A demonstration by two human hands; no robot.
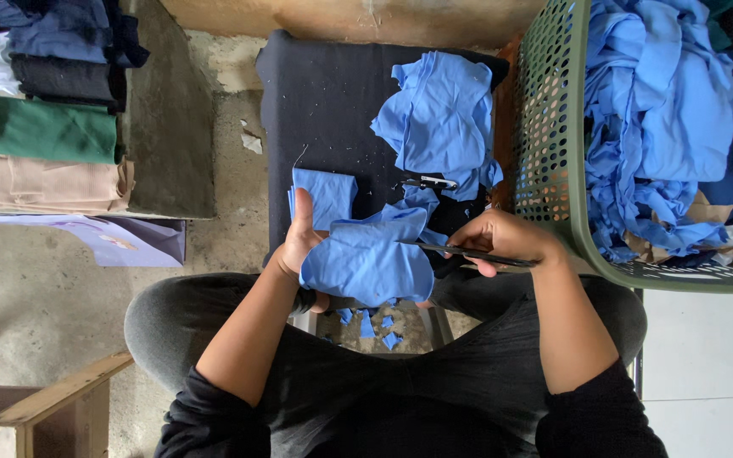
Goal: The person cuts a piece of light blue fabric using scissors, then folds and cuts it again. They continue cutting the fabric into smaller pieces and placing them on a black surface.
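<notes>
Gripping a piece of blue cloth (368,261) in my left hand (299,242), thumb up along its edge and fingers folded behind where I cannot see them, I keep it just above my knees at the centre of view. My right hand (502,240) is closed round a pair of dark scissors (468,254); its handles are buried in my fist, and the thin blades point toward nine o'clock, their tips meeting the cloth's right edge. Whether the blades are apart or together is too fine to tell.

At twelve o'clock from the cloth lies a dark padded surface (324,102) carrying a crumpled blue heap (443,119), one flat blue rectangle (326,195), and a small black-and-white tool (430,182) that I cannot identify. At two o'clock a green perforated basket (553,144), cut off by the top and right edges, is stuffed with more blue fabric, too tangled to count. Five or so small blue offcuts (375,322) lie on the floor between my legs at six o'clock.

The floor (44,297) is rough grey concrete, turning to pale tile at four o'clock. At ten o'clock a stack of folded fabrics (53,127) shows navy, black, green and beige layers, its top cropped. A wooden frame (53,403) juts in at eight o'clock, only partly seen.
</notes>
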